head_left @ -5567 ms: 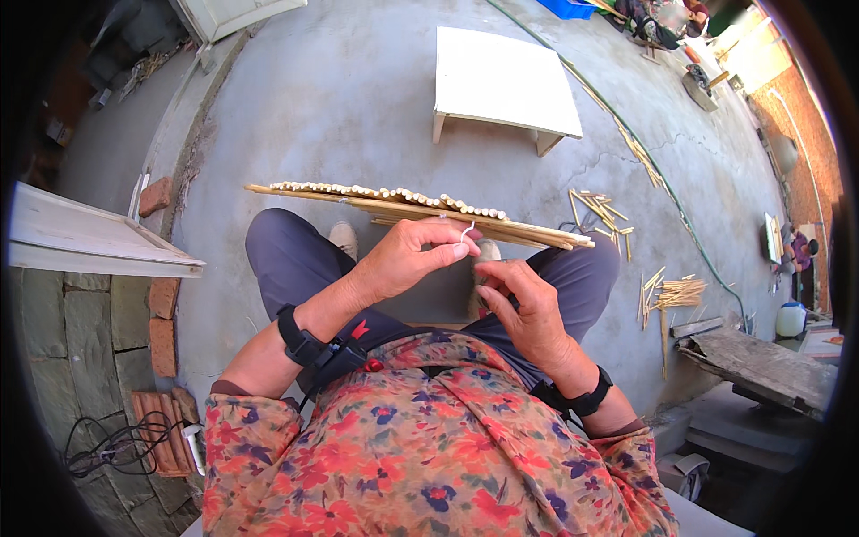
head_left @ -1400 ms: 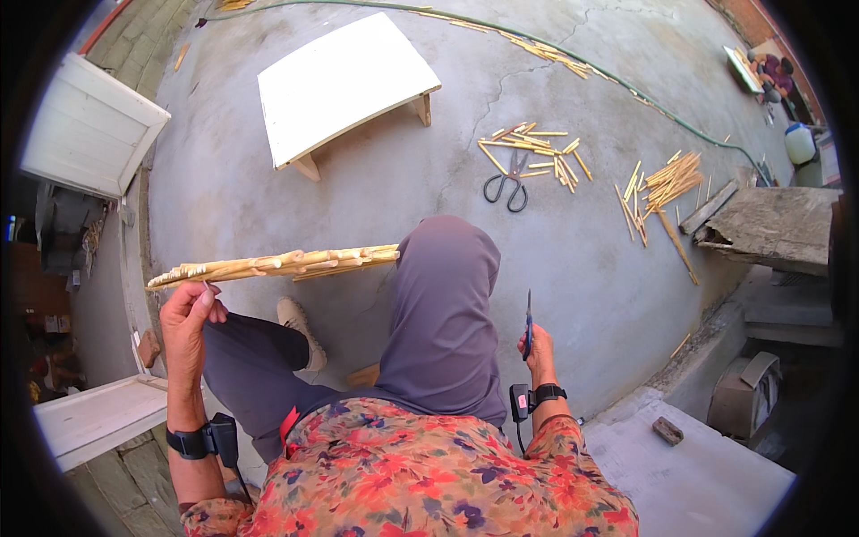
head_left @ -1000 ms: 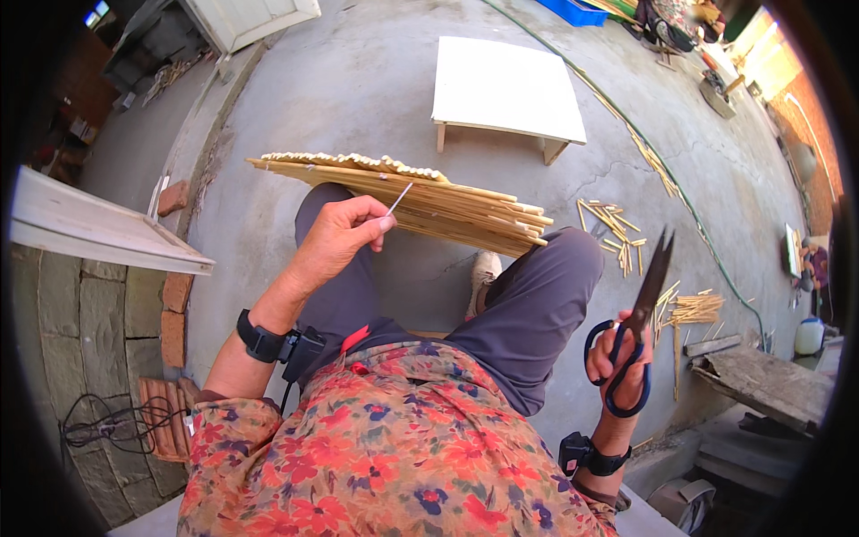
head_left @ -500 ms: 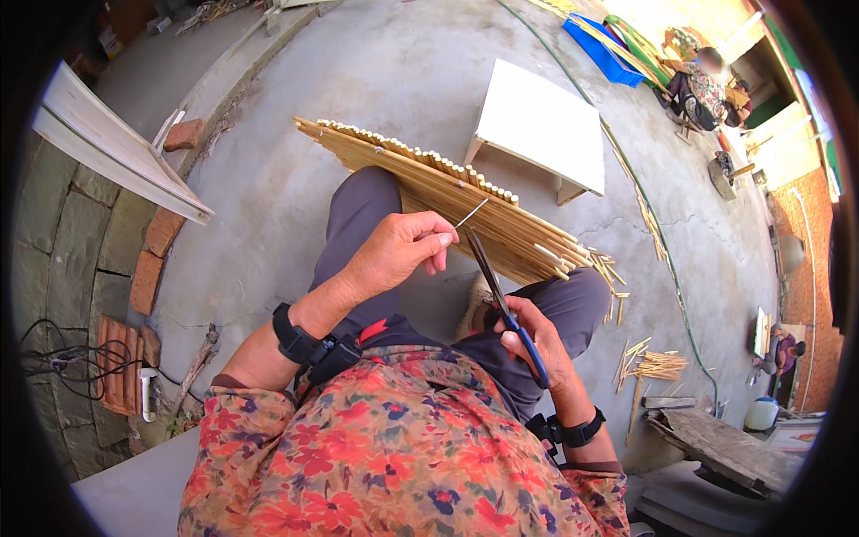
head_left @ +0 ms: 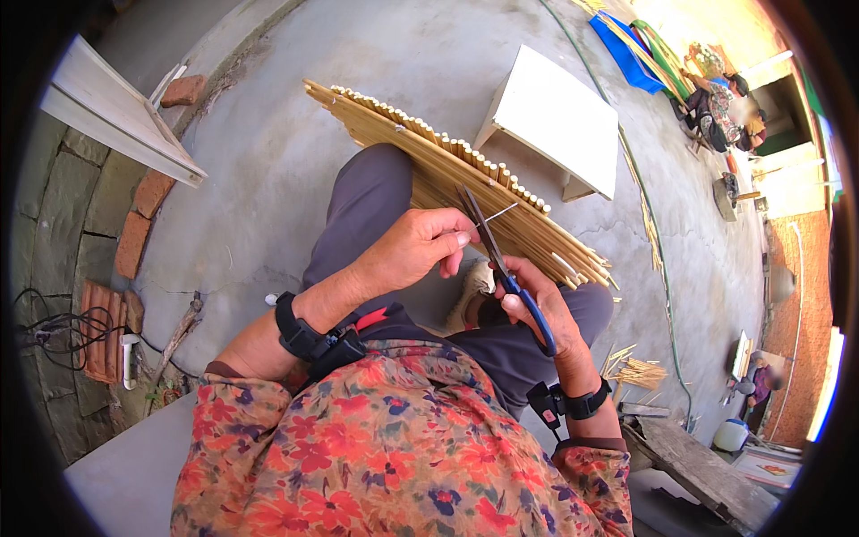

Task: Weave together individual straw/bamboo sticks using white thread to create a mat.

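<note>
A panel of thin bamboo-like sticks (head_left: 429,174), bound side by side, lies across my knees. My left hand (head_left: 413,249) is closed in a pinch on a thin pale cord (head_left: 506,211) that slants up toward the panel. My right hand (head_left: 544,309) grips blue-handled scissors (head_left: 486,234), their dark blades pointing up and away from me. The blades cross the cord close to my left fingertips; I cannot tell whether the cord is between them.
A white low table (head_left: 550,121) stands just beyond the panel. Loose cut sticks (head_left: 640,371) lie on the floor at right, near a weathered board (head_left: 707,474). A green hose (head_left: 667,291) runs along the floor. Other people sit at far right by a blue bin (head_left: 626,54).
My right hand has moved the scissors up and left, so the blades now cross the cord beside my left fingers. The left hand keeps its pinch. The whole view has shifted slightly.
</note>
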`<state>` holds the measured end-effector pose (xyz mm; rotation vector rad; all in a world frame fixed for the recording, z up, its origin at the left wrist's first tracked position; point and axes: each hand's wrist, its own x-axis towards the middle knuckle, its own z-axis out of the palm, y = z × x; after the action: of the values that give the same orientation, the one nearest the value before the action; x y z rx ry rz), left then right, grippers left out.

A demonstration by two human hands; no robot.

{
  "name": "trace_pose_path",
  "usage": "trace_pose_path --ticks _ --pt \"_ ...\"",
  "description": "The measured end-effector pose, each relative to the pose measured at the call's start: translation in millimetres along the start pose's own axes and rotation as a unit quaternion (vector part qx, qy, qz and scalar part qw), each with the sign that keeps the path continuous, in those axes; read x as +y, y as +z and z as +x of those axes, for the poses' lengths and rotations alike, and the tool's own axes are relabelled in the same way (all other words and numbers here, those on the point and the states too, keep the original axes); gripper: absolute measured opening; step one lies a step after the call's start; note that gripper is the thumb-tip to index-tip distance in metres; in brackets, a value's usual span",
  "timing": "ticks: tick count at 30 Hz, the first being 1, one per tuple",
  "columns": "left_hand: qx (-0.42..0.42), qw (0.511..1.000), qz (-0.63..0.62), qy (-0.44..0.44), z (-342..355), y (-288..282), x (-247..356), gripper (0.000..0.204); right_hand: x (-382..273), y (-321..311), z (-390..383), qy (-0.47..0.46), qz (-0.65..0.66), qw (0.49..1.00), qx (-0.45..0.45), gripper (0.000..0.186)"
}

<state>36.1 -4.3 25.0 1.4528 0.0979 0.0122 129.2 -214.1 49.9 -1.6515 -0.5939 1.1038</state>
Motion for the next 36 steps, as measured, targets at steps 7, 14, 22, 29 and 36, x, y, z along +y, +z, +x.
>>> trace_pose_path --ticks 7,14,22,29,36 --pt "-0.002 1.000 -0.013 0.009 -0.5 -3.3 -2.8 0.018 -10.9 -0.3 1.5 0.019 0.002 1.000 -0.020 0.060" --pt "-0.010 1.000 -0.024 0.017 0.7 -5.1 -5.4 0.019 -5.6 -3.5 2.9 0.012 0.002 0.999 -0.046 0.066" --pt "-0.023 0.999 -0.039 0.021 0.2 -2.6 -6.7 0.019 -7.8 -0.3 1.4 0.009 -0.008 0.999 -0.043 0.069" --pt "-0.026 0.998 -0.045 0.021 0.3 -3.9 -6.0 0.020 -8.1 -3.1 3.1 0.003 -0.026 0.999 -0.037 0.071" --pt "-0.034 0.998 -0.041 0.027 0.1 -4.7 -5.5 0.020 -12.3 -3.4 0.0 0.035 -0.070 0.997 -0.020 0.070"
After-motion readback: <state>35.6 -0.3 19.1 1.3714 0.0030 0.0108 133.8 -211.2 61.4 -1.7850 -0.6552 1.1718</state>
